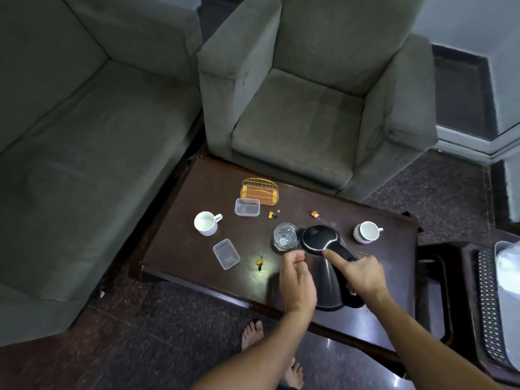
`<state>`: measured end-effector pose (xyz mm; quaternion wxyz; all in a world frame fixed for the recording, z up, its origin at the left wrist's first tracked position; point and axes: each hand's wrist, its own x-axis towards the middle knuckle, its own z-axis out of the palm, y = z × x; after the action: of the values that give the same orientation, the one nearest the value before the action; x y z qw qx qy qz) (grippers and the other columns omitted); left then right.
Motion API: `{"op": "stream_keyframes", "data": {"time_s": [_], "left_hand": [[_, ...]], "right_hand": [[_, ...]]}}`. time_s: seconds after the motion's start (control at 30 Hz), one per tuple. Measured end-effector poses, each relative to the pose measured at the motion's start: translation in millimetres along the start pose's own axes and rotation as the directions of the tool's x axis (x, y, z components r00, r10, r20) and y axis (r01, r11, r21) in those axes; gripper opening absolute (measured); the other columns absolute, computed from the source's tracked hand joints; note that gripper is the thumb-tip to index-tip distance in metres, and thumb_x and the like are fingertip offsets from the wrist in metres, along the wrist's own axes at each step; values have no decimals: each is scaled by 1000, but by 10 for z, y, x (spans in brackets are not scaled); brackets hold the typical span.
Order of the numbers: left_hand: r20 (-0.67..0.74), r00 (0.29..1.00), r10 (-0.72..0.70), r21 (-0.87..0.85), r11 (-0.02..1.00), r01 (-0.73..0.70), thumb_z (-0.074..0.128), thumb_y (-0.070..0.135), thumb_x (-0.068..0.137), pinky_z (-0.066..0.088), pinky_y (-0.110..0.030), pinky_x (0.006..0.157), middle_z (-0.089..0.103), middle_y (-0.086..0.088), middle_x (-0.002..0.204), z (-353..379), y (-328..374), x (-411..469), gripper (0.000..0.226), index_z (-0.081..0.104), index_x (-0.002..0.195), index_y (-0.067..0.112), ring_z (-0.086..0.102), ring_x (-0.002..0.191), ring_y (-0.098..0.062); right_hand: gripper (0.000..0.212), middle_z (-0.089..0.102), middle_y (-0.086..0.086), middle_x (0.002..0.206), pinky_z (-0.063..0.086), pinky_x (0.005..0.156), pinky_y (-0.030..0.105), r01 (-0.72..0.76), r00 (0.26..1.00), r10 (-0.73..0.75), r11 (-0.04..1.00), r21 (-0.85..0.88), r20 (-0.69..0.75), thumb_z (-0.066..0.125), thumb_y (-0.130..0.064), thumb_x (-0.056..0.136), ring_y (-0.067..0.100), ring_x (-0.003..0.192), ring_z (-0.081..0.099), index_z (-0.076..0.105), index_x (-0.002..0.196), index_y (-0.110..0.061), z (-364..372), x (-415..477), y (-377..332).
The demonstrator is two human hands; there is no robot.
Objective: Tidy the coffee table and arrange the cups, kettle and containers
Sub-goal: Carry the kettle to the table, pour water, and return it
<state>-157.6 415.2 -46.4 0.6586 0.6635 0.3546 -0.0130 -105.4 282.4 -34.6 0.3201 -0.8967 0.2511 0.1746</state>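
Note:
A black electric kettle (320,237) stands on the dark wooden coffee table (197,249), near its front edge. My right hand (357,271) grips the kettle's handle, index finger stretched onto the lid. My left hand (295,280) rests against the kettle's left side with fingers curled, just below a clear glass (284,236). One white cup (206,223) sits at the left, another white cup (367,231) at the right. Two clear plastic containers lie apart: one container (247,207) at the back, the other container (226,254) at the front left. A gold wire holder (259,191) stands behind.
Small orange wrappers (271,215) (314,213) (259,262) lie scattered on the table. A grey sofa (84,136) is at the left and a grey armchair (309,114) behind the table. A dark side stand with a patterned tray (489,305) is at the right. My bare feet (251,333) stand below.

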Motion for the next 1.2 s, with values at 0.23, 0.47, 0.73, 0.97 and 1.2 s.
{"op": "stream_keyframes", "data": {"time_s": [0.23,0.47,0.73,0.97,1.2], "left_hand": [[114,992,-47,33,998,44,44,16,103,37,-35,116,58,1,144,280,217,215,39,59,139,17,51,136,-19],[254,965,64,44,996,-78,45,16,101,42,-30,108,69,4,128,903,379,-161,34,70,123,14,59,127,-19],[395,902,174,66,974,-217,34,33,83,45,-43,102,68,-19,124,1961,605,-1110,58,67,118,0,60,115,-33],[531,825,195,75,959,-275,35,23,77,45,-52,107,69,-17,129,2994,609,-1880,65,69,131,14,58,126,-37],[558,818,138,84,972,-221,42,6,95,47,-20,95,71,0,129,3954,233,-2321,45,72,125,18,61,112,-17]], "right_hand": [[64,51,1,48,45,50,35,31,999,-32,934,356,-2,90,-71,48,17,46,50,52,52,-19,-340,-142,541],[52,47,4,48,36,40,24,82,996,-57,812,578,-61,91,-52,55,14,44,44,50,49,-20,-933,-315,934],[53,46,0,45,34,37,18,137,975,15,746,652,-222,89,-59,56,10,38,39,55,48,-19,-2057,-363,1839],[48,45,-11,43,40,36,15,200,916,85,750,631,-391,84,-61,56,1,38,42,62,42,-21,-3152,-209,2561],[69,38,2,39,32,41,23,166,864,210,739,653,-457,60,-72,76,12,37,34,36,42,-17,-3810,219,3443]]}}
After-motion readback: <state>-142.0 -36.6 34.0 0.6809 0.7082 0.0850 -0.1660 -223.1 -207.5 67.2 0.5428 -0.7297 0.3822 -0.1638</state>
